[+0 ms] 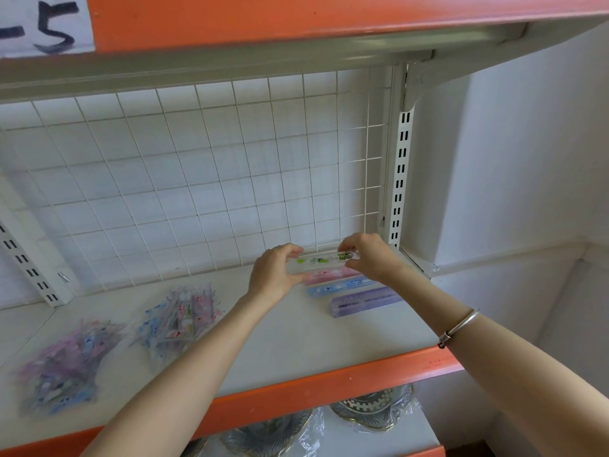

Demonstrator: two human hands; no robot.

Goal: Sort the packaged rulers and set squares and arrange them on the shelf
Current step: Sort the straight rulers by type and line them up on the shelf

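Note:
A green-printed packaged ruler (321, 260) is held level at the back right of the white shelf (296, 334). My left hand (275, 272) pinches its left end and my right hand (369, 255) pinches its right end. In front of it lie three stacks in a row: pink rulers (329, 276), blue rulers (339, 286) and purple rulers (362, 303). Two loose heaps of packaged set squares lie on the shelf's left: one (179, 319) near the middle and one (62, 361) at the far left.
A white wire grid (197, 179) backs the shelf, with slotted uprights at right (400, 179) and left (29, 268). The orange shelf lip (329, 387) runs along the front. An orange shelf (296, 18) hangs overhead. Wrapped metal plates (375, 407) sit on the shelf below.

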